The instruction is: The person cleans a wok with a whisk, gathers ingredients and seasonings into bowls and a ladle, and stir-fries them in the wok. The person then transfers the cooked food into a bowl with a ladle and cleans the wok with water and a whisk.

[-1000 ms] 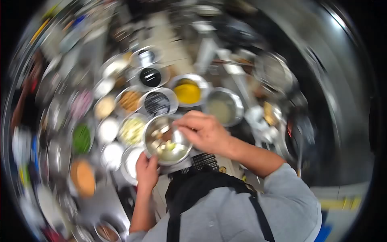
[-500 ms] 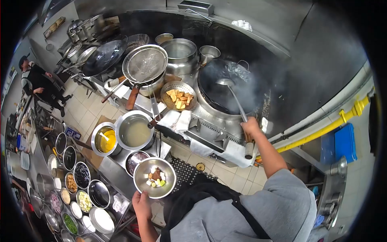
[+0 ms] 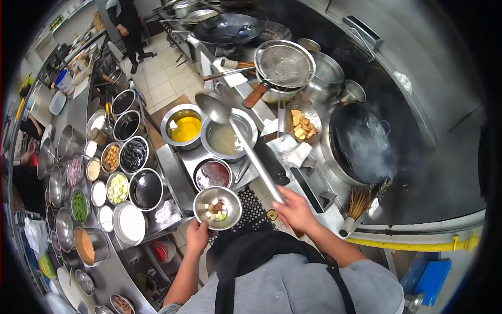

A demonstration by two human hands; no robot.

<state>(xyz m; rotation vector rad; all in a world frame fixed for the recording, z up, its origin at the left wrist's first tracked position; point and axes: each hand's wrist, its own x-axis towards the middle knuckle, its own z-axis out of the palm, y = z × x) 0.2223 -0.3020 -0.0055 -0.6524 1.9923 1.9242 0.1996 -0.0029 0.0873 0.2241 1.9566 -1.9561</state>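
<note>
My left hand [image 3: 196,238] grips the rim of a small steel bowl [image 3: 236,210] that holds white and green chopped pieces and a brown seasoning. Wrapped round the handle of a long steel ladle [image 3: 256,159], my right hand [image 3: 297,210] is closed. The ladle's head hangs over the gap between a pot of yellow oil [image 3: 166,125] and a pot of cloudy liquid [image 3: 252,131]. Below them, just beyond the bowl, is a pot of dark red sauce [image 3: 195,178]. On the right, a steaming black wok [image 3: 345,157] sits on the range.
A perforated strainer [image 3: 314,112] holds fried golden pieces beside the wok. A mesh skimmer [image 3: 285,63] rests over a pot. Several ingredient tubs, including chopped greens [image 3: 79,205], fill the left counter. A bamboo brush [image 3: 357,206] lies at the range's front. A person [image 3: 128,26] stands far back.
My right hand has lifted the ladle out of the wok and swung it left over the pots. The camera view has turned left. My left hand still holds the bowl.
</note>
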